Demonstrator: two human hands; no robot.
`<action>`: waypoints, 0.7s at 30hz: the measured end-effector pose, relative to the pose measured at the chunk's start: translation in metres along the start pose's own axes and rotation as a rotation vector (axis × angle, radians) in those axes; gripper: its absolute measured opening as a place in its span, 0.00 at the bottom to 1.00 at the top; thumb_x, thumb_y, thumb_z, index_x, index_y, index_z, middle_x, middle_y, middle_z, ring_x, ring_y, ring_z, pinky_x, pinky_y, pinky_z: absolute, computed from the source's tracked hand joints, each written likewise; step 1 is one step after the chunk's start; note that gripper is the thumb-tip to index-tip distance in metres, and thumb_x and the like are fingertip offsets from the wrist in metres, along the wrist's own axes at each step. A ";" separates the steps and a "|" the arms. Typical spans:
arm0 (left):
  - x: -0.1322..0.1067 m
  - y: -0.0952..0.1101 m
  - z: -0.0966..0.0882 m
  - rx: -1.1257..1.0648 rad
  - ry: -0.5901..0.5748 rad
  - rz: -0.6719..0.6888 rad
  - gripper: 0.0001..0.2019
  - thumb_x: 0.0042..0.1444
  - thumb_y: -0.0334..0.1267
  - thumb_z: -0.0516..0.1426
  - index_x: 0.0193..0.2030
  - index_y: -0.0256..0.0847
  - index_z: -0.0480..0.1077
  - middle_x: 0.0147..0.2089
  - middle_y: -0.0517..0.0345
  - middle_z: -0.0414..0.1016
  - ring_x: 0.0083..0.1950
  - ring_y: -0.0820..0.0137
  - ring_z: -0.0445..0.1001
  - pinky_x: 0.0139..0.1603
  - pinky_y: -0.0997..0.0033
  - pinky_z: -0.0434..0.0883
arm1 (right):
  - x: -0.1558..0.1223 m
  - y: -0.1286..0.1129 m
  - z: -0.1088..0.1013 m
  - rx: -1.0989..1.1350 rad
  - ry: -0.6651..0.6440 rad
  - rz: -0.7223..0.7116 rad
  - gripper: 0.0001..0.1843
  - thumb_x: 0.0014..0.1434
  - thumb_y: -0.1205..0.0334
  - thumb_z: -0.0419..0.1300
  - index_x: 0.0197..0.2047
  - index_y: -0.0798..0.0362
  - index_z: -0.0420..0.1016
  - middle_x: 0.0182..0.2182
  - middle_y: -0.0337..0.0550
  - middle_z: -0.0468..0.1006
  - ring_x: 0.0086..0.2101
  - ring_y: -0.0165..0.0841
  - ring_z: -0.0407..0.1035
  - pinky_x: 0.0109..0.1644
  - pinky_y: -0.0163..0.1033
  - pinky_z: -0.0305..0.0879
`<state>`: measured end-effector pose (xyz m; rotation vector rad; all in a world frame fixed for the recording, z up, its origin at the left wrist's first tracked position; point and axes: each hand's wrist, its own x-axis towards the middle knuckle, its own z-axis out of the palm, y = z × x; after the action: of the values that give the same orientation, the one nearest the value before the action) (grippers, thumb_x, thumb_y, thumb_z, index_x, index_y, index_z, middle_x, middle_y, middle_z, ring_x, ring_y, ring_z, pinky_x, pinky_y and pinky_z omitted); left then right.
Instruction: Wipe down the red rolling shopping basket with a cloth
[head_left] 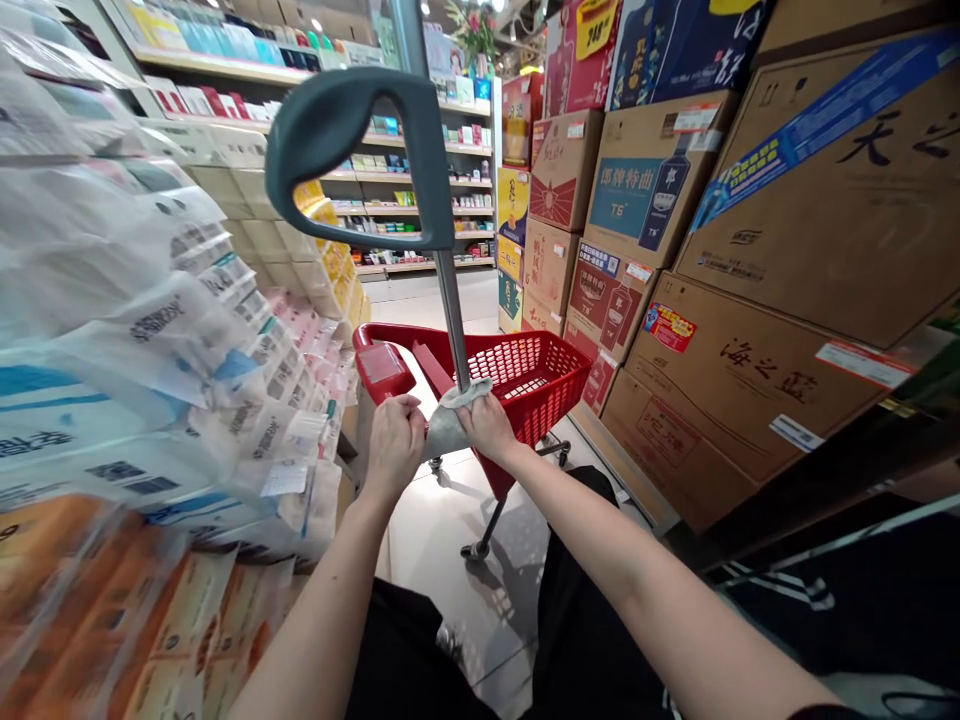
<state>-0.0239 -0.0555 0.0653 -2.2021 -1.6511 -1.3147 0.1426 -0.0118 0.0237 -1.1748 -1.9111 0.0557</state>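
The right hand (489, 426) grasps a grey cloth (448, 428) and presses it around the foot of the metal pole (451, 305), just where the pole meets the near rim of the red basket (534, 378). The left hand (393, 442) is clenched on the left end of the same cloth, just beside the basket's red corner. The pole rises to a grey handle (337, 125) above the hands, and the basket stands on wheels on the floor (435, 560) between brown boxes (750, 380) at the right and wrapped packs (150, 330) at the left.
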 end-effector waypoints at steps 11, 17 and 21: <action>-0.010 0.019 0.006 -0.001 -0.015 0.012 0.08 0.59 0.36 0.47 0.45 0.40 0.60 0.42 0.50 0.67 0.46 0.62 0.66 0.49 0.60 0.63 | -0.021 0.051 -0.029 0.021 -0.058 -0.105 0.17 0.66 0.59 0.44 0.44 0.57 0.71 0.41 0.52 0.73 0.48 0.39 0.64 0.57 0.50 0.58; -0.018 0.036 0.012 0.043 0.030 0.011 0.08 0.59 0.33 0.46 0.44 0.41 0.61 0.41 0.50 0.67 0.47 0.61 0.66 0.49 0.58 0.62 | -0.036 0.031 -0.035 0.095 0.030 -0.008 0.21 0.68 0.55 0.40 0.46 0.57 0.70 0.46 0.54 0.72 0.50 0.41 0.61 0.58 0.50 0.55; -0.023 0.040 0.010 0.067 0.014 0.010 0.08 0.59 0.33 0.46 0.44 0.41 0.61 0.41 0.50 0.67 0.47 0.60 0.65 0.49 0.58 0.63 | -0.042 0.021 -0.036 0.092 -0.017 0.007 0.22 0.66 0.48 0.45 0.45 0.55 0.70 0.48 0.54 0.70 0.51 0.42 0.58 0.57 0.51 0.53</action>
<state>0.0138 -0.0840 0.0599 -2.1556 -1.6516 -1.2502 0.1900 -0.0452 0.0097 -1.1227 -1.8993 0.1562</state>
